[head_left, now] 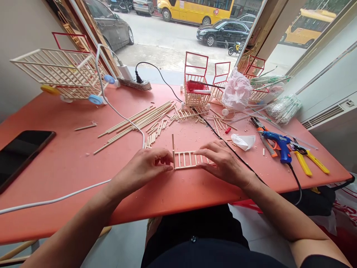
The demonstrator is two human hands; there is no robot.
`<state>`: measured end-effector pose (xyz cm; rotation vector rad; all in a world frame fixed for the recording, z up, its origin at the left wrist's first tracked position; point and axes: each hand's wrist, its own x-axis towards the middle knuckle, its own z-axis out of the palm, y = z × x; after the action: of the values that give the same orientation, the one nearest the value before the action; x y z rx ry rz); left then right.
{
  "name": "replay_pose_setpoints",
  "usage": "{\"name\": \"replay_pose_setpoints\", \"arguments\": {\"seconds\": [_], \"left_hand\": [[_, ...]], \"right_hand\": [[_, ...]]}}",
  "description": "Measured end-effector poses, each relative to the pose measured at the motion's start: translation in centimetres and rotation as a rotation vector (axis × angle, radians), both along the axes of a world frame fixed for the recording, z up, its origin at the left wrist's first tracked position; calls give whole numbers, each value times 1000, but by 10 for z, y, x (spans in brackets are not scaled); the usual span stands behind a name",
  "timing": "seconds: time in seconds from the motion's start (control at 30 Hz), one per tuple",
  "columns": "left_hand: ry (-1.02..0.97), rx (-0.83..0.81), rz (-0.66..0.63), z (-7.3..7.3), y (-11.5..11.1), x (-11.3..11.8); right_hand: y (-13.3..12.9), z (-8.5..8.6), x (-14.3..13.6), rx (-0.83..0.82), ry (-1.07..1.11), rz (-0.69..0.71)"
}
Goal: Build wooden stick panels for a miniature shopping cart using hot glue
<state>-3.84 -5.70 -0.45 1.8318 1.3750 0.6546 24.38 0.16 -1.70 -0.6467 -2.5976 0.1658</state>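
A small ladder-like frame of pale wooden sticks [185, 159] lies flat on the orange table, with one stick [173, 142] standing upright at its left end. My left hand [152, 165] is at that left end, thumb and fingertips closed round the corner by the upright stick. Over the right part of the frame rests my right hand [223, 162], its thumb on the near rail and its fingers on the far rail, hiding some of the rungs. Cut short sticks [156, 134] lie just beyond the frame.
Long sticks [139, 121] and a white cable [122, 115] lie behind my left hand. A phone [25, 152] is at the left. Right: blue glue gun [280, 143], yellow-handled pliers [309, 160], black cord [240, 154]. Stick carts [65, 70] [196, 89] stand at the back.
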Motion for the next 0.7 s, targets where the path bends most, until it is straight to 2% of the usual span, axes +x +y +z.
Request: {"name": "replay_pose_setpoints", "arguments": {"seconds": [0.17, 0.33, 0.53, 0.7], "left_hand": [[-98, -30, 13, -1, -1, -7], [-36, 104, 82, -6, 1, -9], [60, 234, -15, -14, 3, -9], [121, 320, -91, -20, 3, -12]], "right_hand": [[-2, -3, -6, -62, 17, -3], [-5, 2, -21, -219, 135, -12], [-10, 1, -45, -328, 177, -29], [-13, -3, -53, -371, 188, -36]]}}
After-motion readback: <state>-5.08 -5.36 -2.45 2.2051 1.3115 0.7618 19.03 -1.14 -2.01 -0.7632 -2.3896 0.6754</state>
